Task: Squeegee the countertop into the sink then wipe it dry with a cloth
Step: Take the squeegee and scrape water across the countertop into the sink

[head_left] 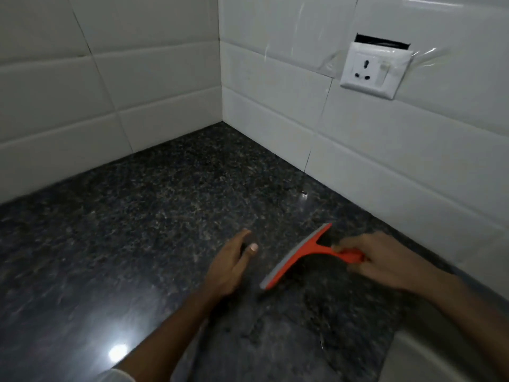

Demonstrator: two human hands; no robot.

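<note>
A dark speckled stone countertop (pixel 137 230) runs into a corner of white wall tiles (pixel 55 92), and a bright spot of light reflects off it at the lower left. No brand, label or readable writing shows on anything in view.

Near the middle, the left hand (pixel 231 266) hovers over or rests on the counter with its fingers loose and slightly curled, holding nothing; whether it touches the stone cannot be told.

Just right of it lies the orange squeegee (pixel 300 257). Its long blade, edged in grey, slants from lower left to upper right, with the lower end close to the left hand. The blade seems to meet the counter, though the blur makes contact uncertain. The handle juts off to the right from the blade's middle.

The right hand (pixel 380 260) grips that handle, fingers and thumb curled round its end, so the blade sits to the left of the grip.

On the right wall, above, sits a white socket and switch plate (pixel 374 70). At the bottom right corner a pale curved rim (pixel 429 351) shows.
</note>
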